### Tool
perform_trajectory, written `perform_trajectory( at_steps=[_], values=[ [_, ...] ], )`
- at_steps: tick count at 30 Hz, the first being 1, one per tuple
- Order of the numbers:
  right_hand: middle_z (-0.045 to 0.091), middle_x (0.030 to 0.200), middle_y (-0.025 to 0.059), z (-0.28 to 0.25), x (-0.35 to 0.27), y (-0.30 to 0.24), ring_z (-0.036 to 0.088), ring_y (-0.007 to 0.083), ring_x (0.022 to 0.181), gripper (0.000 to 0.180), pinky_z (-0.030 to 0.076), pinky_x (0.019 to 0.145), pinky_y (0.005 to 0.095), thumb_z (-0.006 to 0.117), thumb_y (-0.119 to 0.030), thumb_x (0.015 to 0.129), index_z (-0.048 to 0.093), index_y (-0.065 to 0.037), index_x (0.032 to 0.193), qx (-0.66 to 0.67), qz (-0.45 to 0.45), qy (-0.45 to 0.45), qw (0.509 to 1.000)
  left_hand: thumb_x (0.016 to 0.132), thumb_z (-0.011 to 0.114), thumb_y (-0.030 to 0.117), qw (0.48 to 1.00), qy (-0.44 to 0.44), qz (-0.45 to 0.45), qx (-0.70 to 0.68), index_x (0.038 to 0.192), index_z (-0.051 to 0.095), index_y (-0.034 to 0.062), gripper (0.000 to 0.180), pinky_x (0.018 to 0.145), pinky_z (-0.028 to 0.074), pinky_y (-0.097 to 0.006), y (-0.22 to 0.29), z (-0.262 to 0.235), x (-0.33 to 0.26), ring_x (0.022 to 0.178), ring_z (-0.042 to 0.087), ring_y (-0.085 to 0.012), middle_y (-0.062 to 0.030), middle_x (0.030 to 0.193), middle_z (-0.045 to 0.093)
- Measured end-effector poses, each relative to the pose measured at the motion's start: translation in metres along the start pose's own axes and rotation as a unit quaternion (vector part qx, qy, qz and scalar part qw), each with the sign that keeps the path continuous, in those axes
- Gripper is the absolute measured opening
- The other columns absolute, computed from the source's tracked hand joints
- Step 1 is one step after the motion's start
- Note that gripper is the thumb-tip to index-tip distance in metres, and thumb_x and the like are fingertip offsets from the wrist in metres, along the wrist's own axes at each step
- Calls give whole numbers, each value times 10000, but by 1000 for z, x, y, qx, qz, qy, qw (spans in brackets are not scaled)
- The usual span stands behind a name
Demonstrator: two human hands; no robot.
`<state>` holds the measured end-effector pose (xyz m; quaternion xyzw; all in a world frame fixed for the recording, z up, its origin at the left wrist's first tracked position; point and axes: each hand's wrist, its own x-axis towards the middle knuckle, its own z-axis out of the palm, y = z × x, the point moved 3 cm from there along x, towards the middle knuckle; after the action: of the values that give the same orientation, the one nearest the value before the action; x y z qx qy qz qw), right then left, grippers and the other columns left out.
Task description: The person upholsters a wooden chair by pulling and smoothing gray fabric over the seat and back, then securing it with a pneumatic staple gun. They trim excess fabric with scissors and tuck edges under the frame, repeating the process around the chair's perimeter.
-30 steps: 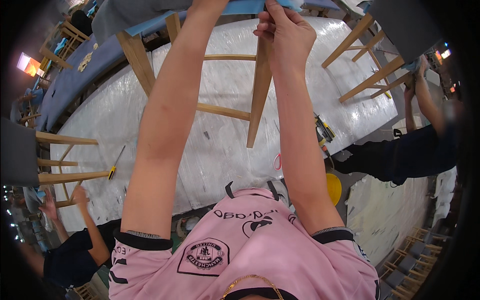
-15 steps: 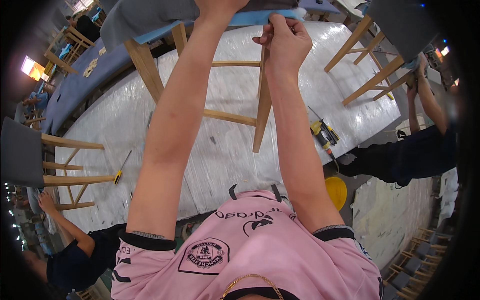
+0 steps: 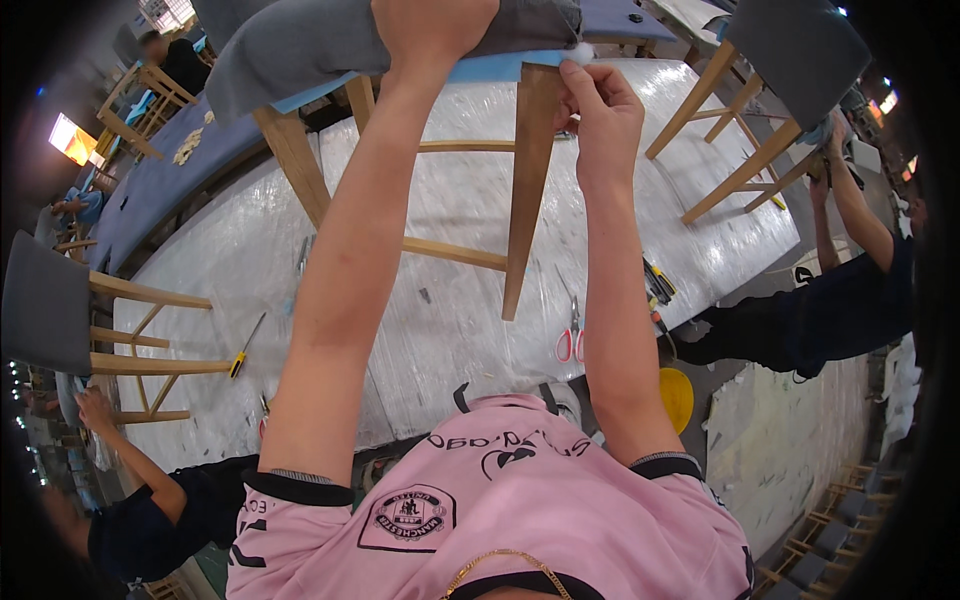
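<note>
Worktable (image 3: 450, 330), covered in clear plastic sheet. Chair (image 3: 400, 40), grey upholstered seat, wooden legs, lying tipped at the table's far edge, legs pointing toward the near edge. Left hand (image 3: 430, 25) pressed on the seat fabric; grip cannot be told. Right hand (image 3: 600, 110) closed, fingertips pinching a small white wad (image 3: 578, 52) at the top of one leg (image 3: 525, 190). Red-handled scissors (image 3: 570, 335) near the table's near edge.

A large worktable (image 3: 230, 260) covered in clear plastic film is flanked by grey-seated wooden chairs (image 3: 60, 310), while a bright lamp (image 3: 72, 140) is seen at the upper left.
</note>
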<state>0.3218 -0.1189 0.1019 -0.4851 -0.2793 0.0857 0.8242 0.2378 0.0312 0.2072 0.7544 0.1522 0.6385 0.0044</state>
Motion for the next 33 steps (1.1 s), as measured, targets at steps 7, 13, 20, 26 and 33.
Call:
perform_trajectory(
  at_steps=[7,13,20,26,33],
  values=[
    [575,717,15,-13,-19,-1,533,70,504,328,430,469,245,820,-241,858,577,-32,929,-29,33,-23,999,929,631,252,1000,-17,5,17,907,798,137,204,679,518,-329,1,-15,-16,720,692,-238,-75,781,727],
    [563,766,-23,-33,-31,-3,447,18,568,537,355,506,182,873,-249,808,583,-47,1212,-46,-67,-59,995,937,612,197,998,-25,20,-57,925,795,101,207,689,507,-323,12,-28,-37,728,693,-190,-83,798,736],
    [562,739,-24,-68,-75,-11,505,18,633,246,372,538,184,804,-179,887,657,-9,985,-34,-40,-206,977,909,568,126,998,-25,23,-51,898,766,45,214,914,479,-340,40,-77,-70,930,721,-241,-74,937,779],
    [595,719,-33,-93,-82,-1,480,16,640,266,368,558,202,761,-216,928,651,-20,787,145,190,-296,925,898,518,129,1000,5,18,-15,841,732,10,252,938,477,-400,62,-123,-105,951,720,-269,-119,941,775],
    [625,565,25,-46,-52,-35,531,55,494,450,375,478,213,797,-326,899,650,-10,615,11,235,-398,887,926,530,147,992,71,-91,56,892,732,41,231,1046,425,-458,75,-137,-128,1085,677,-290,-104,1003,755]
  ],
)
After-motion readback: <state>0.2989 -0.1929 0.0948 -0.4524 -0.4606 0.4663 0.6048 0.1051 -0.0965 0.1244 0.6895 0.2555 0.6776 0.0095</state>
